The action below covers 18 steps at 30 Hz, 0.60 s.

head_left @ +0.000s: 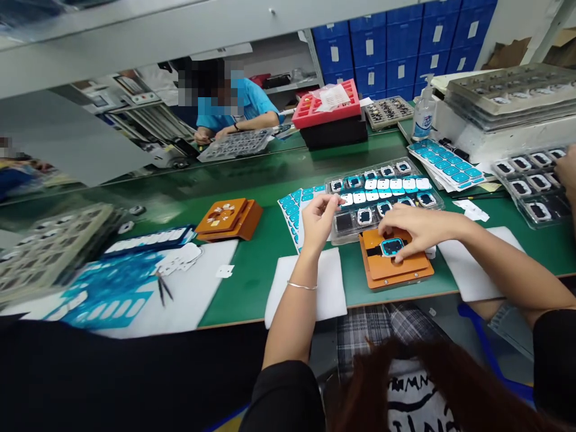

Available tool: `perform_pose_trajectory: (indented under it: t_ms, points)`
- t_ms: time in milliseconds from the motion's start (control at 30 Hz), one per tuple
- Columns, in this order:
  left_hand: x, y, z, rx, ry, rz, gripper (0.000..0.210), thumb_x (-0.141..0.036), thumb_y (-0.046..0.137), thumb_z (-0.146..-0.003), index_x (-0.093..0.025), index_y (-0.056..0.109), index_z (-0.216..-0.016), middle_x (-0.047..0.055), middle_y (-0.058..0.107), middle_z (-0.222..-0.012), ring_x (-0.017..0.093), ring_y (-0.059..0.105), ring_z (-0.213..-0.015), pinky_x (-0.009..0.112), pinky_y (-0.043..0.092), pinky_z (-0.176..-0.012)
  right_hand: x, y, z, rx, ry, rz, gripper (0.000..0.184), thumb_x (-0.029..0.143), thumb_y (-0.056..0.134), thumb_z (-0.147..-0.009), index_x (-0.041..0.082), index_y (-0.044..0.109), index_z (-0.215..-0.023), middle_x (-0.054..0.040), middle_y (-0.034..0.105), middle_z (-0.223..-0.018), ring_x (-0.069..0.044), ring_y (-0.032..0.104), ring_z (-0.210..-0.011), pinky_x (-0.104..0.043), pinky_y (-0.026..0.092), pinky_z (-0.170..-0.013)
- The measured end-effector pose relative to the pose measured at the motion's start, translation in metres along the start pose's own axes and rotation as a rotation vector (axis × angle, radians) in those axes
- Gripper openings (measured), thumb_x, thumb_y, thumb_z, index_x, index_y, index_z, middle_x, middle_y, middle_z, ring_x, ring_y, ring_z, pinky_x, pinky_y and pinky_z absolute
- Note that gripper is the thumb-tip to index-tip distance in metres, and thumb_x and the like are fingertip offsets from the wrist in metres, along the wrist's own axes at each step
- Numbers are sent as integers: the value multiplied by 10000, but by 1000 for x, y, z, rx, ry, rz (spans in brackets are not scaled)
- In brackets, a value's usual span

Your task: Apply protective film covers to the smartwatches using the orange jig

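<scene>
Orange fixture [375, 281]: smooth, squared, near the front edge of the green counter [245, 279]. Atop it: rounded-square frame [392, 247], blue-rimmed, between right hand's [420, 223] parted fingers; grip cannot be told. Left of fixture: white foam sheet [332, 282], then bare counter. Behind fixture: clear plastic tray [345, 223]; left hand [317, 219] beside it, fingertips close together, hold unclear.

R hand [417, 224] @ part [392, 246] on jig [396, 275]
</scene>
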<state>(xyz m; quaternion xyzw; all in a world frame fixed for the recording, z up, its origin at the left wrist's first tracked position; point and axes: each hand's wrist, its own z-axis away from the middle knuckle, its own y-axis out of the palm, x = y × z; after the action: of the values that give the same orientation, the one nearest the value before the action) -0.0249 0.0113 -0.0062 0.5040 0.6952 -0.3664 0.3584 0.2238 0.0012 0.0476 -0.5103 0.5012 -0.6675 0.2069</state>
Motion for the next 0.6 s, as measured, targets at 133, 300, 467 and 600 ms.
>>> perform_pose_trajectory:
  t_ms: [133, 300, 467, 600]
  points:
    - [-7, 1, 5, 166, 110, -20, 502, -679, 556, -861, -200, 702, -817, 80, 751, -864, 183, 684, -834, 355, 546, -811, -4, 9, 6, -74, 59, -101, 412, 530, 744, -774, 186, 627, -968, -51, 630, -885, -212, 545, -821, -335, 440, -700]
    - [-22, 7, 19, 374, 508, -24, 710, -813, 664, -664, -249, 676, -1096, 113, 718, -1173, 275, 652, -1123, 471, 507, -998, -1, 28, 6, -419, 105, -912, 446, 499, 794, -752, 233, 583, -1041, -33, 682, -986, -176, 648, -857, -336, 520, -779]
    - [-25, 17, 32, 270, 634, -88, 585, -558, 799, -730, -272, 610, -1203, 95, 720, -1175, 254, 674, -1092, 460, 530, -963, 11, 46, -1, -365, 154, -1485, 471, 477, 785, -792, 255, 513, -1106, -46, 711, -1016, -195, 682, -990, -371, 540, -886]
    - [-25, 18, 37, 281, 573, -66, 486, -531, 753, -793, -266, 607, -1172, 96, 734, -1153, 254, 698, -1064, 455, 570, -918, 16, 52, -2, -458, 183, -1400, 422, 450, 779, -799, 243, 550, -1086, -49, 719, -985, -189, 688, -888, -364, 570, -820]
